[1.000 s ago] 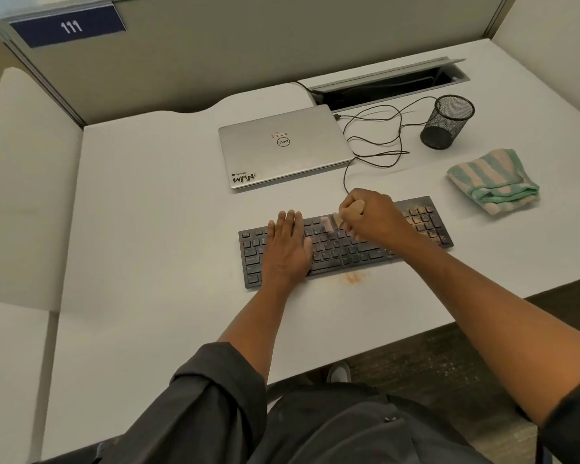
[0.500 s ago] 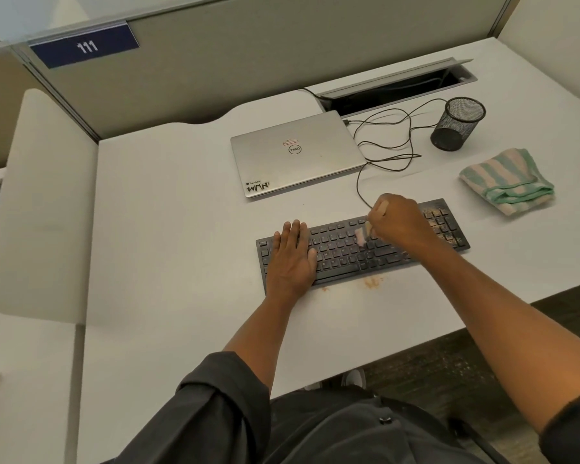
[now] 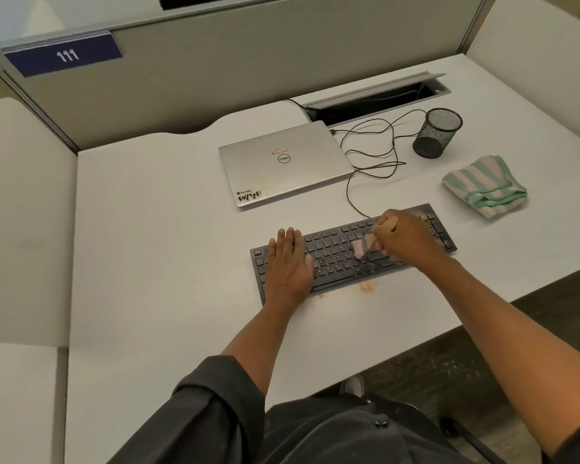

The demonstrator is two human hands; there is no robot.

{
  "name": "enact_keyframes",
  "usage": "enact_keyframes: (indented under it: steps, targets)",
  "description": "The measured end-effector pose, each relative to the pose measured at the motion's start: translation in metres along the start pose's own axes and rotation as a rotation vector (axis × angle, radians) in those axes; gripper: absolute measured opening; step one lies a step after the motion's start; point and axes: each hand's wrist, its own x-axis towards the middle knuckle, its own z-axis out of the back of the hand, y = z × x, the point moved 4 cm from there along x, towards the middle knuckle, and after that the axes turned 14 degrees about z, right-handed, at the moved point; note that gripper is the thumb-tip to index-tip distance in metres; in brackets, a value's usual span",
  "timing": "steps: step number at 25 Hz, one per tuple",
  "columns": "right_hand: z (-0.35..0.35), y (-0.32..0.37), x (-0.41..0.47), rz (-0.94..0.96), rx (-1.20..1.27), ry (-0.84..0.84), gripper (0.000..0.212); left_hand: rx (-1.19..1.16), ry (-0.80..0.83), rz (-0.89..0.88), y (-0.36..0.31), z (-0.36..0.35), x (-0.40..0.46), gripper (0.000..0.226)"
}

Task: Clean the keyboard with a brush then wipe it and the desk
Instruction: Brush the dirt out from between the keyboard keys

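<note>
Two hands over the keyboard (image 3: 342,252), near the front edge of the desk (image 3: 168,229). Left hand (image 3: 288,266) flat on the left keys, fingers straight, holding nothing. Right hand (image 3: 404,239) curled in a fist around the brush (image 3: 365,244), bristles down on the middle keys. Orange stain (image 3: 365,288) on the desk just before the keyboard. Striped cloth (image 3: 484,185) folded to the right, apart from the keyboard. Behind: closed laptop (image 3: 285,164), cable (image 3: 372,155), mesh cup (image 3: 437,132).
</note>
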Motion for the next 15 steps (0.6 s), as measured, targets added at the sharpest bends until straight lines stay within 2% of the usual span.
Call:
enact_keyframes:
  steps: [2,4,10,13,15]
  targets:
    - [-0.019,0.005,-0.01,-0.007,0.15,0.113,0.01,-0.008,0.005,0.01,-0.004,0.002,0.002,0.063]
    - [-0.023,0.0,-0.016,-0.007,0.174,0.151,0.01,-0.004,0.013,0.009,-0.009,0.002,0.006,0.063]
    - [0.038,-0.034,-0.006,-0.024,-0.14,-0.105,0.012,0.008,0.005,0.002,-0.023,0.0,0.013,0.062]
    - [0.023,-0.028,-0.009,0.005,0.109,0.0,0.014,0.018,0.017,0.011,-0.035,-0.002,0.018,0.062]
    - [0.011,-0.03,-0.014,0.026,0.19,0.092,0.016,0.026,0.032,0.026,-0.042,-0.004,0.021,0.063]
